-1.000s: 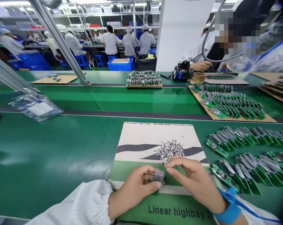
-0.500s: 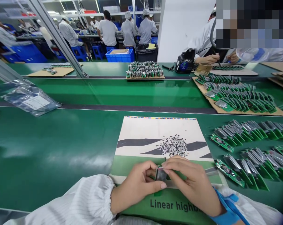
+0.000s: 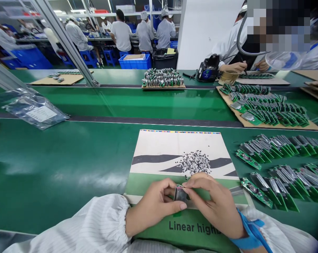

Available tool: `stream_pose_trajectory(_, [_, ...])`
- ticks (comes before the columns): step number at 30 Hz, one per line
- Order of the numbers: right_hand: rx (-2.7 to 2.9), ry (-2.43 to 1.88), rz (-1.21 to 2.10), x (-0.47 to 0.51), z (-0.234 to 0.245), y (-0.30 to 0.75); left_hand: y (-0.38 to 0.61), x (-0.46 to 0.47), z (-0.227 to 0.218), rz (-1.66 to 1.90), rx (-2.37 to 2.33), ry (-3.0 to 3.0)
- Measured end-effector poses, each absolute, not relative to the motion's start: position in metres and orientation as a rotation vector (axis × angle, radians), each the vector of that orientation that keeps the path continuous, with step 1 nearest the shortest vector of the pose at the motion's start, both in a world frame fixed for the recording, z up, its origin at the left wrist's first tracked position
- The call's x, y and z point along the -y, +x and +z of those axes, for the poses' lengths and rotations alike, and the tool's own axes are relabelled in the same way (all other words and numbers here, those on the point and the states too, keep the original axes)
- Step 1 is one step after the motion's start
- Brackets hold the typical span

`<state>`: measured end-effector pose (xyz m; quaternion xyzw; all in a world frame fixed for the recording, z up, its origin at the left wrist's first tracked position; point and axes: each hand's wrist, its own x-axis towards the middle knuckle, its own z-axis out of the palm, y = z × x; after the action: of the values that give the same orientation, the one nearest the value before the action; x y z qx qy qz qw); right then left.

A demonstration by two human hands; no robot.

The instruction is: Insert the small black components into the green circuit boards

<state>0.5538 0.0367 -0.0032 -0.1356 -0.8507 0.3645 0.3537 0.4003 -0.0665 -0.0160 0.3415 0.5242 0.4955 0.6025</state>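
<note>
My left hand (image 3: 155, 203) is closed round a small green circuit board with a grey face (image 3: 180, 194), held upright between thumb and fingers. At the board's top edge, my right hand (image 3: 213, 200) pinches with thumb and forefinger; whatever is in the pinch is too small to make out. Just beyond the hands, a heap of tiny black and silver parts (image 3: 195, 163) lies on a printed cardboard sheet (image 3: 159, 142). A grey flat strip shows beside my right hand, partly hidden by it.
Rows of circuit boards (image 3: 282, 182) lean on the green bench at my right. More boards stand on cardboard (image 3: 238, 116) and on a further tray (image 3: 163, 79). A plastic bag (image 3: 40, 114) lies at left. Across the bench, a co-worker's hand (image 3: 235, 66) holds a thin tool.
Both hands stay at the same spot, still on the circuit board. The right fingertips have shifted very slightly at its top edge, and the whole view has moved a little.
</note>
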Motion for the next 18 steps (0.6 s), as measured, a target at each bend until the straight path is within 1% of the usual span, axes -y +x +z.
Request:
stream_pose_trajectory(4, [2.218,-0.318,0.925,-0.0362,-0.0041,0.5537,0.4000,0.0671,-0.0172,1.148,-1.210,0.809])
stream_pose_trajectory(9, [2.241,-0.263,0.811,-0.0344,-0.0032,0.5528,0.4000,0.0675,-0.0187,1.155,-1.250,0.828])
stream_pose_trajectory(18, [2.242,-0.202,0.785,-0.0356,-0.0025,0.5518,0.4014,0.0671,-0.0137,1.154,-1.237,0.781])
